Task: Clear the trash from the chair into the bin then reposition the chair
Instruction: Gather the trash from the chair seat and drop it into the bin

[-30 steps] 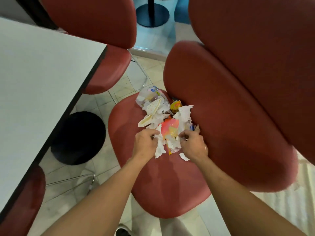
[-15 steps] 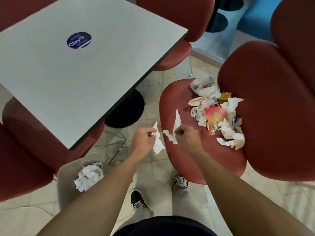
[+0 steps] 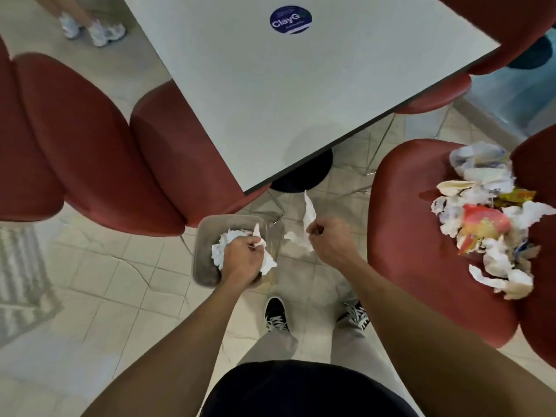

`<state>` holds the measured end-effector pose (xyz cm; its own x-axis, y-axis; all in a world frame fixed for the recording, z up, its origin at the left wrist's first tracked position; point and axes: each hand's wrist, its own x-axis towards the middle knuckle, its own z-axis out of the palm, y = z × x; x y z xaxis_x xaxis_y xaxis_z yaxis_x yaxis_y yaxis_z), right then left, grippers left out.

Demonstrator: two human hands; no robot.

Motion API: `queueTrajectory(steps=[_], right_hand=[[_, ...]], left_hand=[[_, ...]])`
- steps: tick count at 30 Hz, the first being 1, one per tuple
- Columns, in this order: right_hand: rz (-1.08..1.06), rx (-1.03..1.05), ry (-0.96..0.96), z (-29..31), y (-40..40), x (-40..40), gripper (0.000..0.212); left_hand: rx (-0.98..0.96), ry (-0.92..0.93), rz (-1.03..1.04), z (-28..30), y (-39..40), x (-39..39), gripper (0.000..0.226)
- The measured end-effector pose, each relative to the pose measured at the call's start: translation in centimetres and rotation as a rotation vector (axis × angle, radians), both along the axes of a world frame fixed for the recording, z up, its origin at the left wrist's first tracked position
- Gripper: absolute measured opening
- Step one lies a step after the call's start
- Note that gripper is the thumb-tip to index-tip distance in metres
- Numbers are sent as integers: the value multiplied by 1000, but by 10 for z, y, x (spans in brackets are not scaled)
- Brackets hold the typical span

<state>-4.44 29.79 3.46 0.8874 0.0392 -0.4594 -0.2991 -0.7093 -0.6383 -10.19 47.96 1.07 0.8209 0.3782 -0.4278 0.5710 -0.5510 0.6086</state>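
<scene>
Hands have swung away from the chair and now hang over the floor, each closed on a scrap of white paper. The left hand (image 3: 242,255) is directly above the open bin (image 3: 202,236), fingers pinched around a crumpled tissue (image 3: 266,260); half a second ago it was still beside the chair seat, well short of the bin. The right hand (image 3: 326,240) sits just to the right of the bin's rim, over bare tile, gripping a torn paper strip (image 3: 309,212) that sticks upward and trails down to its left. Neither piece has been let go yet.

Inside the bin, one white wad (image 3: 222,243) already lies against the near wall. The bin stands on the floor by the near corner of the grey table (image 3: 301,94), between two red chairs.

The chair being cleared (image 3: 421,236) is to the right. Most of its trash pile (image 3: 487,224) remains, heaped along the back edge of the seat where it meets the backrest: white tissue, a pink and yellow wrapper, clear plastic.

Judged from this, the first drop is imminent, several more trips are needed, and repositioning the chair has not begun.
</scene>
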Motion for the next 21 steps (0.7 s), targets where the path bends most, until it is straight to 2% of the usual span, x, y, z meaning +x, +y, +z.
queueTrajectory(steps=[6,14,21], right_hand=[[136,-10,68,-14,59,-10,25],[292,1,129,-28,108,-21,21],[264,-15,155,-29,96,-15,20]], left_hand=[[42,63,162,-16,47,-19,34],[-2,117,182,-30,71,-34,43],[-24,156,162,-26,68,-34,32]])
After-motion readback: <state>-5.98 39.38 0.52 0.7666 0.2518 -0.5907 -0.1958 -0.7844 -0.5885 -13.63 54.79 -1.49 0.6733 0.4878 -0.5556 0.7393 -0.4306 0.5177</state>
